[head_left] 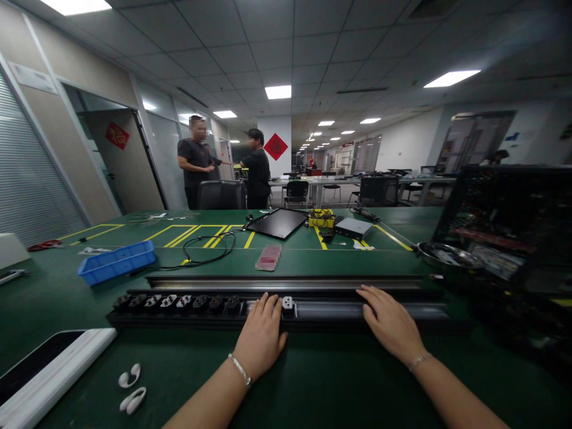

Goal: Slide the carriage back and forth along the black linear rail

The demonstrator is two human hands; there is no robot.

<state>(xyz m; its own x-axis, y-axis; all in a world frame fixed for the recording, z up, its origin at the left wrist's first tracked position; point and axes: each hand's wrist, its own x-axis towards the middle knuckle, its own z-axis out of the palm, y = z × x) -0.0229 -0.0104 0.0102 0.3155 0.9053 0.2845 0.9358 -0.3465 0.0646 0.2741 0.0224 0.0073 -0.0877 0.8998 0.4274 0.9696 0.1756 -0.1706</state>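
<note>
A long black power track (330, 310) lies across the bench in front of me, with a row of socket modules (199, 303) along its left half. Most modules are black, and a few have pale faces. My left hand (264, 333) rests palm down over the track, fingers extended, beside a single pale-faced socket module (288, 305). Whatever lies under those fingers is hidden. Farther right, my right hand (395, 322) is spread, with its fingertips over the track and nothing visible in its grasp. Behind the track lies a parallel dark metal rail (286, 283).
A blue bin (117, 262), black cable (210, 262), dark flat panel (281, 223) and yellow box (322, 217) stand beyond the track. White earbuds (133, 400) lie front left. At right are a metal bowl (447, 257) and a dark rack. Two people (195, 155) stand behind.
</note>
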